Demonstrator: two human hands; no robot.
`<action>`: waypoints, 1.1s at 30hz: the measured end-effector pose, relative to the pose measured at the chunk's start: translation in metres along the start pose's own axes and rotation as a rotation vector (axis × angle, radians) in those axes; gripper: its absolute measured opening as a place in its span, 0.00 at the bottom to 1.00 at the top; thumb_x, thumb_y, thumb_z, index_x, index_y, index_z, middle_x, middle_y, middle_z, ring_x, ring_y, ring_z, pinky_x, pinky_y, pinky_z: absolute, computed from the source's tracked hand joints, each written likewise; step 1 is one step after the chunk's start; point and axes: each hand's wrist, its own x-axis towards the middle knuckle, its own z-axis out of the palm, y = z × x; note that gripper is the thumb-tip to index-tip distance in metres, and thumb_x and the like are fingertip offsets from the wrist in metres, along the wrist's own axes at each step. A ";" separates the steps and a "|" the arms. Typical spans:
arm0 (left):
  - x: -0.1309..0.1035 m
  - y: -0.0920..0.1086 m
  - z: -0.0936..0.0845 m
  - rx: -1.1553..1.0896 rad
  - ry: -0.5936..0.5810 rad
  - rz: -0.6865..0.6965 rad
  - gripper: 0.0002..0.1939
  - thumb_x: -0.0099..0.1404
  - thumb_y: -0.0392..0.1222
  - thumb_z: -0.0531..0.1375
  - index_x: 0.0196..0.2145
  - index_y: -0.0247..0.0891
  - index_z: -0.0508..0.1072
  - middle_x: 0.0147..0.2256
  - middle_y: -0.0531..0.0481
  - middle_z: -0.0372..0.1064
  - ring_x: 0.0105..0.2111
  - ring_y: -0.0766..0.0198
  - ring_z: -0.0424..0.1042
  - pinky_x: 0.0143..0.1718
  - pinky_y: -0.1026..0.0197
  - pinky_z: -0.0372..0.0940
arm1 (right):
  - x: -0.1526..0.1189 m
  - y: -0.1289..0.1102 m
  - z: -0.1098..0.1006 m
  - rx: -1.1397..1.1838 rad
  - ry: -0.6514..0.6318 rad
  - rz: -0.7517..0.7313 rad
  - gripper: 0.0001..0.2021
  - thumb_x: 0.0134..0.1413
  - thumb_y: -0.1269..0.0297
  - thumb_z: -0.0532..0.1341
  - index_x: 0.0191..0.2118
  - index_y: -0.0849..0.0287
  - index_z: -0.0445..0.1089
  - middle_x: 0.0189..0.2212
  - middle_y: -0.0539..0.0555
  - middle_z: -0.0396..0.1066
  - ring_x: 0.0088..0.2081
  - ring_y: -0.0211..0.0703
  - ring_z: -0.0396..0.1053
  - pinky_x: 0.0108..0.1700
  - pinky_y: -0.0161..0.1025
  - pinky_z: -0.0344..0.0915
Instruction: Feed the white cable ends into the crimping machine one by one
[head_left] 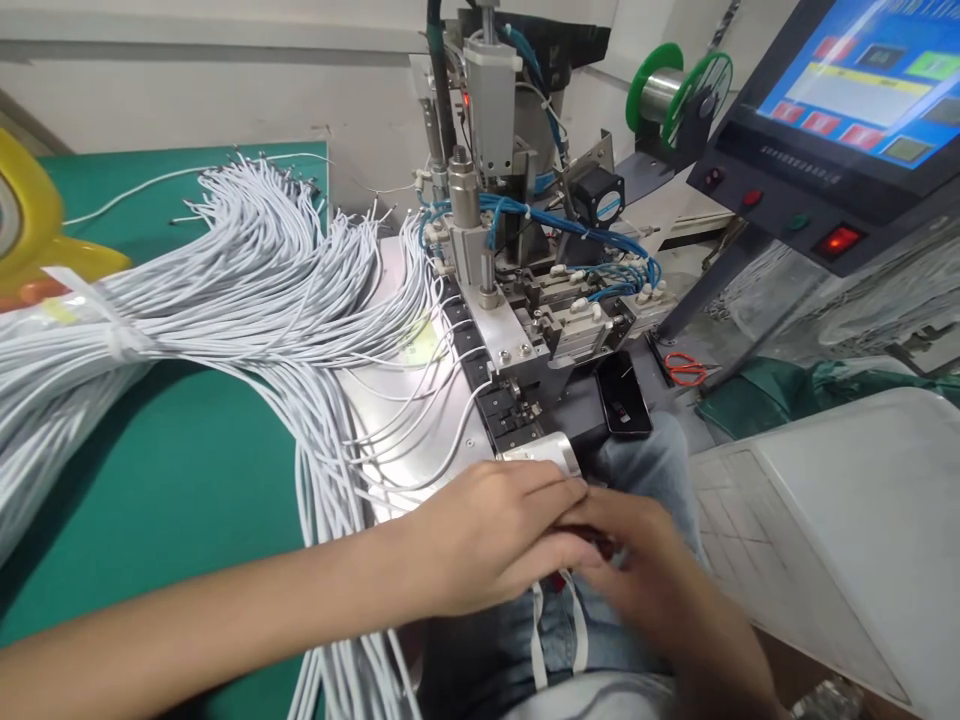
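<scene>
My left hand [502,535] reaches in from the left, its fingers closed and bent down at the machine's front end. Against its fingertips, my right hand [637,555] is also closed, partly blurred. Something small and dark red shows between the hands, but the fingers hide what it is. Just beyond them is the rounded metal end [551,452] of the machine's black feed track [506,415]. Thin white cables [412,425] run from the big bundle to this track, several with their ends along it.
The tied bundle of white cables [247,300] lies over a green mat [187,500]. Behind the track stands the machine [487,200], with a wire spool [664,95] and a control screen [862,90]. A phone [624,395], orange-handled scissors [686,370] and a white bin [847,500] are on the right.
</scene>
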 end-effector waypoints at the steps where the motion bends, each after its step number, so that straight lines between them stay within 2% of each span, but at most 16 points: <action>1: 0.000 -0.001 0.001 -0.073 -0.006 -0.017 0.15 0.68 0.46 0.50 0.42 0.32 0.68 0.33 0.46 0.68 0.32 0.66 0.69 0.34 0.66 0.65 | 0.000 0.001 -0.008 0.033 0.071 -0.008 0.04 0.49 0.73 0.60 0.29 0.58 0.69 0.25 0.48 0.68 0.26 0.34 0.65 0.27 0.31 0.58; 3: 0.000 -0.004 0.002 -0.172 0.033 -0.033 0.13 0.67 0.42 0.52 0.45 0.32 0.68 0.33 0.47 0.68 0.32 0.67 0.69 0.32 0.68 0.64 | -0.001 0.005 -0.015 0.163 0.221 -0.036 0.04 0.48 0.73 0.62 0.28 0.58 0.68 0.24 0.47 0.66 0.26 0.34 0.64 0.27 0.31 0.60; 5: 0.000 -0.006 0.003 -0.213 0.090 -0.031 0.11 0.67 0.38 0.52 0.45 0.33 0.69 0.32 0.48 0.67 0.32 0.69 0.68 0.32 0.70 0.63 | -0.001 0.013 -0.010 0.374 0.327 -0.049 0.05 0.48 0.73 0.63 0.30 0.57 0.68 0.25 0.48 0.67 0.26 0.34 0.65 0.27 0.31 0.61; 9: 0.002 -0.007 0.006 -0.247 0.122 -0.048 0.09 0.66 0.32 0.51 0.39 0.34 0.71 0.29 0.50 0.65 0.29 0.71 0.66 0.32 0.71 0.61 | 0.008 0.030 0.012 0.759 0.404 -0.035 0.04 0.51 0.70 0.62 0.34 0.55 0.70 0.24 0.48 0.67 0.23 0.33 0.64 0.25 0.32 0.61; 12: 0.003 -0.007 0.010 -0.274 0.165 -0.082 0.07 0.65 0.30 0.53 0.37 0.34 0.71 0.30 0.51 0.65 0.30 0.72 0.65 0.32 0.71 0.61 | 0.015 0.033 0.022 0.868 0.423 -0.047 0.03 0.53 0.67 0.61 0.34 0.55 0.71 0.27 0.48 0.66 0.23 0.31 0.62 0.25 0.32 0.60; 17: 0.003 -0.009 0.017 -0.337 0.225 -0.069 0.07 0.62 0.28 0.56 0.36 0.35 0.72 0.30 0.52 0.67 0.31 0.73 0.66 0.34 0.72 0.61 | 0.015 0.025 0.033 0.845 0.452 -0.067 0.04 0.55 0.64 0.60 0.33 0.54 0.72 0.32 0.50 0.63 0.26 0.32 0.59 0.26 0.33 0.57; 20: 0.003 -0.009 0.019 -0.346 0.237 -0.098 0.09 0.62 0.30 0.57 0.40 0.35 0.73 0.29 0.51 0.67 0.29 0.71 0.66 0.31 0.70 0.62 | 0.014 0.021 0.037 0.700 0.568 -0.102 0.05 0.55 0.67 0.59 0.35 0.53 0.73 0.32 0.51 0.62 0.30 0.35 0.61 0.28 0.34 0.58; 23: 0.005 -0.008 0.018 -0.336 0.232 -0.140 0.07 0.63 0.31 0.56 0.36 0.33 0.73 0.26 0.51 0.65 0.26 0.71 0.64 0.29 0.69 0.61 | 0.015 0.020 0.037 0.533 0.616 -0.127 0.07 0.55 0.70 0.59 0.35 0.54 0.74 0.30 0.50 0.63 0.32 0.35 0.62 0.30 0.34 0.60; 28: 0.004 -0.012 0.018 -0.277 0.215 -0.130 0.06 0.64 0.33 0.55 0.33 0.33 0.72 0.25 0.52 0.65 0.24 0.72 0.63 0.27 0.70 0.59 | 0.017 0.026 0.027 0.455 0.560 -0.183 0.08 0.54 0.71 0.59 0.36 0.55 0.75 0.27 0.49 0.66 0.29 0.34 0.63 0.28 0.33 0.59; 33: 0.002 -0.014 0.015 -0.147 0.059 -0.094 0.09 0.66 0.32 0.50 0.33 0.34 0.69 0.25 0.52 0.64 0.24 0.71 0.63 0.26 0.69 0.57 | 0.018 0.031 0.013 0.484 0.405 -0.166 0.05 0.51 0.70 0.61 0.32 0.57 0.76 0.24 0.49 0.65 0.25 0.33 0.61 0.24 0.32 0.55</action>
